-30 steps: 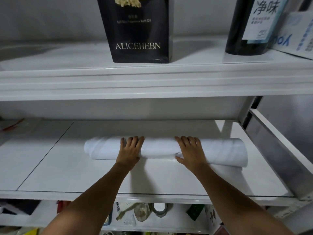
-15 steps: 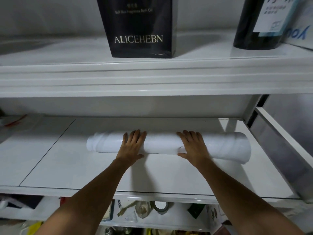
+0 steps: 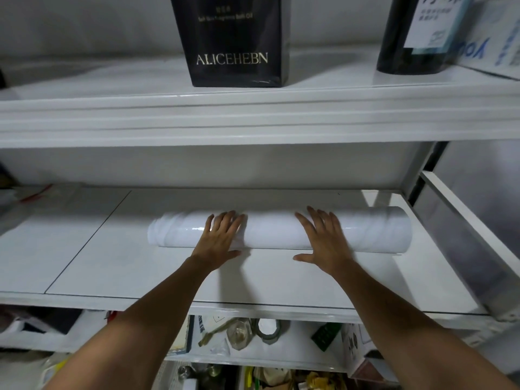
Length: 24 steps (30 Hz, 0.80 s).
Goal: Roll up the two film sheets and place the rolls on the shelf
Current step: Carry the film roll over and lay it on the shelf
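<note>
The film roll [image 3: 271, 232] is laid across the middle shelf [image 3: 135, 266] and pressed by the left hand [image 3: 222, 237] and right hand [image 3: 323, 240], both flat with straight fingers. It is seen farther back than a second ago, with its loose edge taken in, so rolling is judged nearly finished.

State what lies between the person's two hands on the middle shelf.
In the head view, the middle stretch of the white film roll spans between the left hand and the right hand; nearer the person, only bare shelf.
</note>
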Tool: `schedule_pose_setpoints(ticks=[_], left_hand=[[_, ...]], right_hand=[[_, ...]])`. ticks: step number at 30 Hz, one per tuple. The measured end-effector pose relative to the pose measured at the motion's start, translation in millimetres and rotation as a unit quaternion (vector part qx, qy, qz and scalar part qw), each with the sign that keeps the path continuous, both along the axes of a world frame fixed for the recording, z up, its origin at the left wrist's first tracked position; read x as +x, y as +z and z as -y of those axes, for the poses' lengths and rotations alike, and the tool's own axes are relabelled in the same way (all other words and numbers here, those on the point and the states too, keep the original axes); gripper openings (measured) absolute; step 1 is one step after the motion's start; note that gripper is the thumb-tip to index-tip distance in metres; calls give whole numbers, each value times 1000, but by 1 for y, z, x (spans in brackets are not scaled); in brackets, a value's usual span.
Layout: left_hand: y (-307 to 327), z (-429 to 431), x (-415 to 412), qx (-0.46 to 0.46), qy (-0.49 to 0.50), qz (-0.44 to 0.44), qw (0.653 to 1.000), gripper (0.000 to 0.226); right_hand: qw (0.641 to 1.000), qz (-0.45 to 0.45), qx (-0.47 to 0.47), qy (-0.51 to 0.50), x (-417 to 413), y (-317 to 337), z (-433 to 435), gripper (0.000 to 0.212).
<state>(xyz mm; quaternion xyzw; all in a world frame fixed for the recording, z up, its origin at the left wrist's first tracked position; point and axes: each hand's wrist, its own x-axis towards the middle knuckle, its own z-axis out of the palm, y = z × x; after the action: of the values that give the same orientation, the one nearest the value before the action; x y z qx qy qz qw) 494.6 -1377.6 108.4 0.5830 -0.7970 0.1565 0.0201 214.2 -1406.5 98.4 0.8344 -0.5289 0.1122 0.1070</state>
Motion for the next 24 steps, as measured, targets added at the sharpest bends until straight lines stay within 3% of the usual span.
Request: schedule_pose_setpoints(ticks=[2, 5, 8, 12, 16, 24], left_hand=[[2, -2, 0, 3, -3, -4, 1000, 99], [5, -2, -1, -14, -14, -17, 1000, 70], [12, -1, -4, 4, -17, -54, 998, 61], [30, -1, -14, 52, -18, -100, 993, 74], [41, -3, -19, 62, -9, -84, 994, 53], [57, -23, -9, 100, -18, -72, 992, 53]], right_hand=[[1000, 14, 0, 3, 0, 2, -2, 95], [999, 38, -5, 9, 2, 7, -3, 69], [998, 53, 1, 30, 6, 15, -4, 58], [997, 69, 23, 36, 14, 33, -8, 50], [997, 72, 38, 11, 21, 51, -18, 50], [995, 50, 79, -37, 34, 64, -44, 51]])
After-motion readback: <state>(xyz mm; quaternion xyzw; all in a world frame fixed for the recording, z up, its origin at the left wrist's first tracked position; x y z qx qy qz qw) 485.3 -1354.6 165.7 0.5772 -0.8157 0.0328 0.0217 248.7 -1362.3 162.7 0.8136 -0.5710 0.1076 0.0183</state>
